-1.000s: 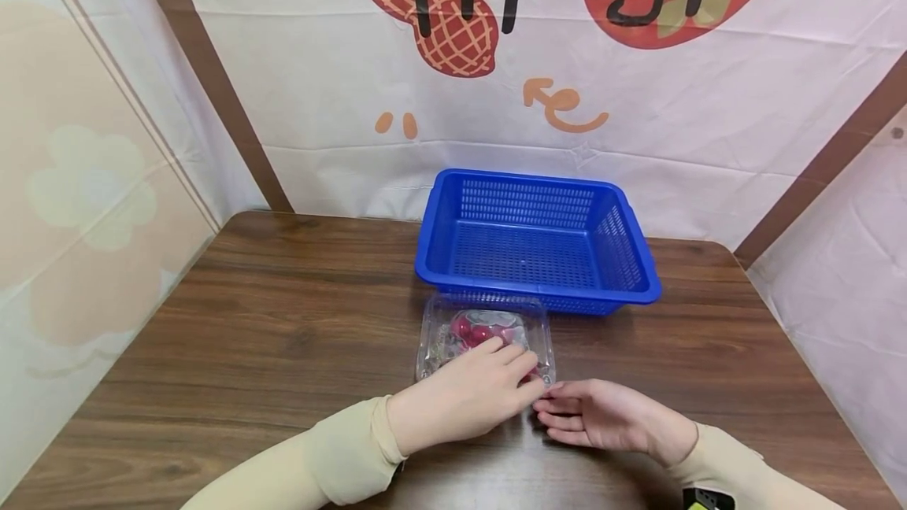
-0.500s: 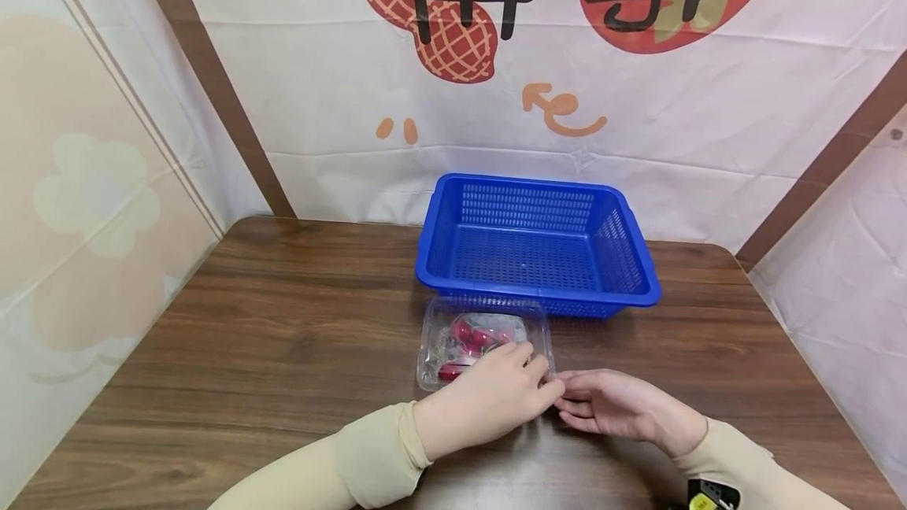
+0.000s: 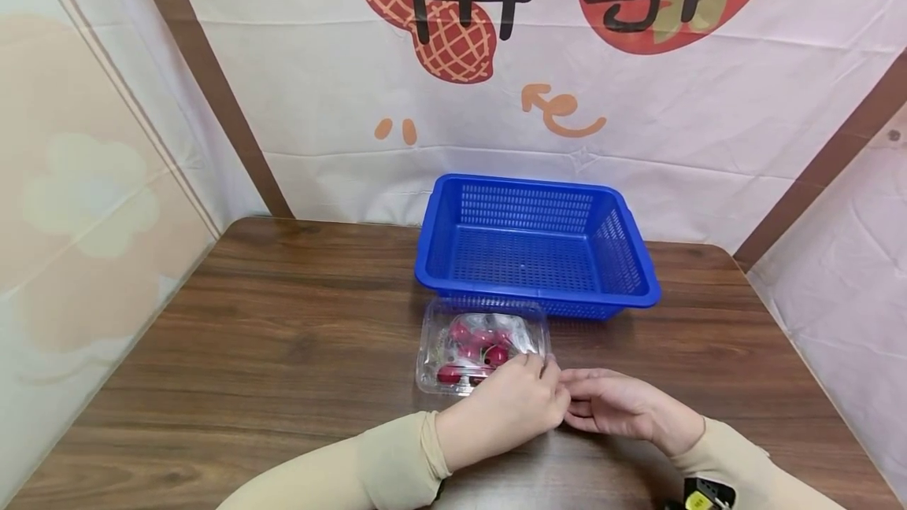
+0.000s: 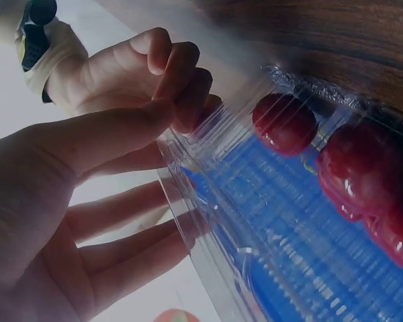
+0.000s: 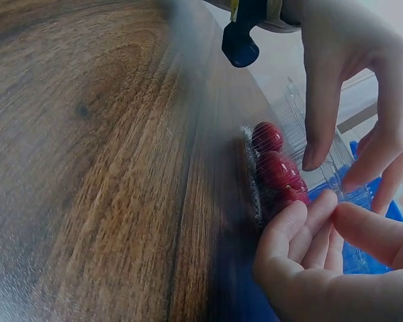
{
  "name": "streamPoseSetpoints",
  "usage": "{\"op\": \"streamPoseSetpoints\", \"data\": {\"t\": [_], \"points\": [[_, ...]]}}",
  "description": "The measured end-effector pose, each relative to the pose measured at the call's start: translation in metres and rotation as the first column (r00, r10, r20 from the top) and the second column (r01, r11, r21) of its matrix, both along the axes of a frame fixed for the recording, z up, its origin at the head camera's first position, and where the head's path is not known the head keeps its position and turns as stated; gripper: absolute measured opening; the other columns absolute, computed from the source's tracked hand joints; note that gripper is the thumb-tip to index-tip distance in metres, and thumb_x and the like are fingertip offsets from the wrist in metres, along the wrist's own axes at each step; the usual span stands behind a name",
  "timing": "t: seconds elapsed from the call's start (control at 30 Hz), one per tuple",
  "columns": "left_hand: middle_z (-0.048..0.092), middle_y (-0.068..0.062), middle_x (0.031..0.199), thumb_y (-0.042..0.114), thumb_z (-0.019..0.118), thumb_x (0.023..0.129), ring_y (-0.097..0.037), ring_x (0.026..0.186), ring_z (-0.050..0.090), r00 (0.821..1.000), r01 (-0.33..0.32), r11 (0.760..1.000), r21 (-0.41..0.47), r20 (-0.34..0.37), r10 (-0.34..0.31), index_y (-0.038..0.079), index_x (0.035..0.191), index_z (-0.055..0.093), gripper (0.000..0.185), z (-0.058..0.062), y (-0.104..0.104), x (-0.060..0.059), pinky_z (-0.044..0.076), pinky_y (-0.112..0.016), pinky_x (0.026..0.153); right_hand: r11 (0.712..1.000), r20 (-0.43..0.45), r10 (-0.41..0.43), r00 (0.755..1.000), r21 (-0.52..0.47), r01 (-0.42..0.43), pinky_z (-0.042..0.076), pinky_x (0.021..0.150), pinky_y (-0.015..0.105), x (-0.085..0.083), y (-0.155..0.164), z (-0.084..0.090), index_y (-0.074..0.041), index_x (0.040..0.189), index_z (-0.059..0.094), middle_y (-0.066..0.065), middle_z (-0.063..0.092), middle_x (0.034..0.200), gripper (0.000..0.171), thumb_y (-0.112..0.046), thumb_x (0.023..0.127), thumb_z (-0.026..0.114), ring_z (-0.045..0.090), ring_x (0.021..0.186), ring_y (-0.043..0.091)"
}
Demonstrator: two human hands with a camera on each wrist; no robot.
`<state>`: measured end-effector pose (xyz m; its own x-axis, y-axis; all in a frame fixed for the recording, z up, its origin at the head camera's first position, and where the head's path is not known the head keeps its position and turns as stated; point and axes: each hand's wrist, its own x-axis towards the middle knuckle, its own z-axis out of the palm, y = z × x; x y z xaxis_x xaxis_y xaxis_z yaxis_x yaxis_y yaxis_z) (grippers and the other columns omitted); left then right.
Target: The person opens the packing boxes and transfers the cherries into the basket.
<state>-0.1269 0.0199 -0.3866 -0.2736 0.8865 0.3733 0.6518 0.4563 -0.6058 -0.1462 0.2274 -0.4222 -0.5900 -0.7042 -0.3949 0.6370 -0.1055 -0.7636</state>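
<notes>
While both hands met at the near right corner of the clear plastic box (image 3: pixel 484 345), the box lay flat on the brown wooden desk (image 3: pixel 283 337), just in front of the blue basket (image 3: pixel 536 242). The left hand (image 3: pixel 506 408) came in from the near side, its fingers curled over that corner: in the left wrist view the thumb lay along the lid's edge and the other fingers sat under the rim, so it pinched the box's edge. The right hand (image 3: pixel 615 404) lay just to the right, touching the left hand at the fingertips; its fingers (image 4: pixel 178 74) were bent against the same corner, with the thumb held apart from them in the right wrist view, though whether they actually gripped the plastic could not be made out. Red cherries (image 3: pixel 476 352) lay inside the box, some toward its far side and some at its near left, and showed through the ribbed lid in both wrist views. The basket stood on the far side of the desk, near a white cloth backdrop (image 3: pixel 496 101) printed with a peanut and a strawberry. Both forearms wore beige sleeves (image 3: pixel 354 471).
</notes>
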Motion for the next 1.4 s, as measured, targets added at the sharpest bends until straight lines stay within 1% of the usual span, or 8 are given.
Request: {"op": "streamPoseSetpoints", "data": {"t": [0.17,0.33,0.57,0.73,0.9,0.97,1.17,1.4], "points": [[0.072,-0.003,0.096,0.017,0.045,0.093,-0.014,0.07,0.064,1.0,-0.017,1.0,-0.018,0.007,0.018,0.023,0.086,0.07,0.027,0.001,0.002,0.001,0.053,-0.022,0.058,1.0,-0.007,0.021,1.0,-0.01,-0.021,0.051,0.087,0.021,-0.001,-0.001,0.001,-0.015,0.106,0.061,-0.005,0.065,0.1,0.022,-0.006,0.097,0.043,0.06,0.095,0.007],[0.072,-0.001,0.096,0.02,0.048,0.093,-0.017,0.072,0.067,1.0,-0.016,1.0,-0.023,0.01,0.017,0.023,0.086,0.071,0.025,0.001,0.004,0.002,0.055,-0.022,0.055,0.999,-0.007,0.03,1.0,-0.01,-0.031,0.05,0.087,0.021,0.0,-0.001,0.002,-0.015,0.105,0.061,-0.005,0.064,0.099,0.022,-0.005,0.096,0.044,0.06,0.095,0.008],[0.069,0.005,0.089,0.023,0.054,0.091,-0.01,0.062,0.059,0.999,-0.003,1.0,-0.017,0.048,0.004,0.026,0.085,0.071,0.019,0.003,0.001,-0.001,0.046,-0.02,0.044,1.0,-0.01,0.003,1.0,-0.029,-0.003,0.05,0.089,0.022,0.004,-0.004,0.003,-0.014,0.107,0.059,-0.003,0.064,0.102,0.019,-0.004,0.095,0.047,0.06,0.098,0.009],[0.069,0.005,0.087,0.023,0.054,0.09,-0.012,0.064,0.062,0.999,0.0,1.0,-0.028,0.044,0.001,0.026,0.086,0.071,0.018,0.003,0.001,-0.001,0.048,-0.02,0.044,0.999,-0.011,0.01,1.0,-0.042,-0.011,0.05,0.091,0.023,0.005,-0.004,0.0,-0.014,0.112,0.055,-0.002,0.065,0.106,0.022,-0.004,0.095,0.048,0.061,0.103,0.009],[0.069,0.004,0.084,0.021,0.054,0.091,-0.014,0.07,0.068,1.0,0.003,0.999,-0.047,0.031,-0.001,0.025,0.086,0.072,0.018,0.004,0.002,0.0,0.051,-0.021,0.045,0.999,-0.026,0.019,0.999,-0.05,-0.021,0.05,0.092,0.023,0.005,-0.004,-0.001,-0.016,0.111,0.055,-0.004,0.065,0.106,0.023,-0.003,0.094,0.047,0.061,0.102,0.009],[0.068,0.005,0.082,0.021,0.055,0.091,-0.012,0.068,0.067,0.999,0.006,0.999,-0.051,0.034,-0.004,0.025,0.085,0.072,0.018,0.005,0.003,0.001,0.05,-0.02,0.044,0.999,-0.032,0.014,0.999,-0.05,-0.016,0.05,0.092,0.024,0.005,-0.005,-0.002,-0.016,0.11,0.056,-0.003,0.065,0.106,0.022,-0.003,0.094,0.048,0.061,0.102,0.009],[0.066,0.01,0.081,0.022,0.057,0.089,-0.004,0.056,0.059,0.998,0.022,0.998,-0.056,0.053,-0.019,0.026,0.081,0.073,0.018,0.005,0.003,0.002,0.045,-0.018,0.039,0.999,-0.028,0.0,1.0,-0.034,-0.001,0.051,0.092,0.025,0.007,-0.006,-0.002,-0.015,0.106,0.058,-0.003,0.065,0.105,0.02,-0.003,0.095,0.047,0.061,0.102,0.011],[0.069,0.004,0.079,0.02,0.058,0.087,-0.008,0.057,0.063,0.999,0.015,0.999,-0.052,0.036,-0.013,0.024,0.081,0.074,0.018,0.003,0.005,0.003,0.045,-0.018,0.038,1.0,-0.027,-0.021,0.999,-0.015,0.021,0.051,0.089,0.024,0.009,-0.007,0.0,-0.017,0.107,0.061,-0.005,0.065,0.105,0.024,-0.004,0.094,0.045,0.06,0.099,0.009]]}}
